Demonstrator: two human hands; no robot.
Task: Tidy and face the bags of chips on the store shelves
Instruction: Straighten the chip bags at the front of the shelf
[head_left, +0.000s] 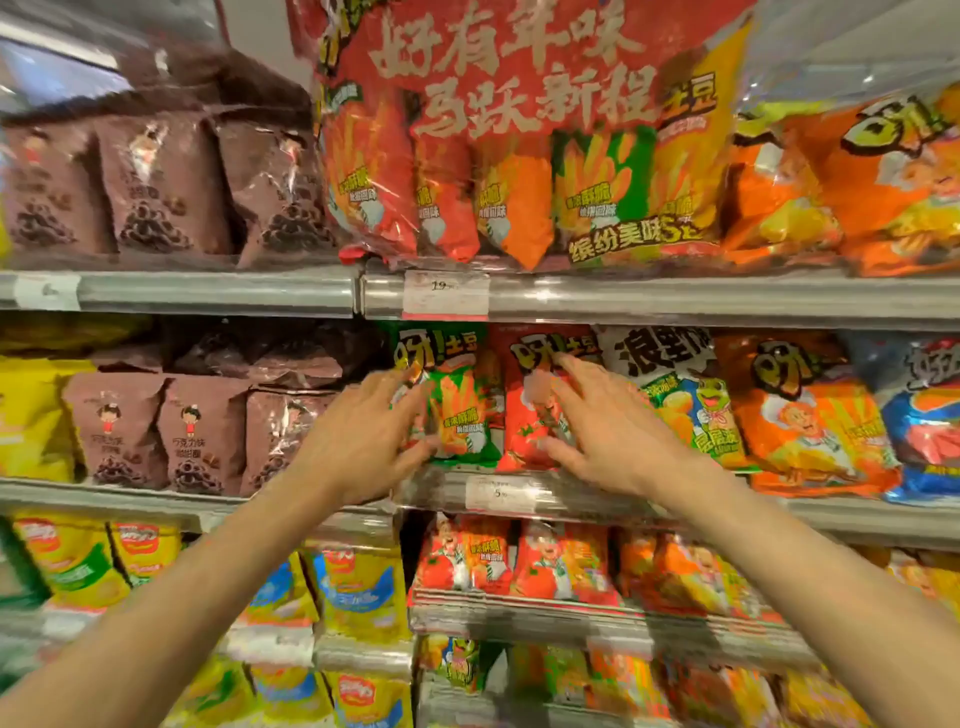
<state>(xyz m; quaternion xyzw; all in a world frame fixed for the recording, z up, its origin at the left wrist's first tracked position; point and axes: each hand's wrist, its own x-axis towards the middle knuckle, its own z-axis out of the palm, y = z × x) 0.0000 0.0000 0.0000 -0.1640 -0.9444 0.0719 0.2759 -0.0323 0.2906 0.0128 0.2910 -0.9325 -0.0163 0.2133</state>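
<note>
On the middle shelf (857, 512) a green chip bag (460, 405) stands upright beside a red chip bag (524, 400). My left hand (363, 436) lies with spread fingers against the green bag's left edge, touching it. My right hand (608, 431) rests flat, fingers apart, on the red bag's right side. Neither hand is closed around a bag. Right of them stand a blue and white frog bag (680, 400), an orange bag (805, 415) and a blue bag (924, 415).
Brown chocolate snack bags (161, 431) fill the left of the middle shelf and the shelf above. A big red multipack (519, 130) sits on the top shelf. Yellow bags (358, 592) and orange-red bags (519, 561) fill the shelves below. Price tags (447, 293) hang on the rails.
</note>
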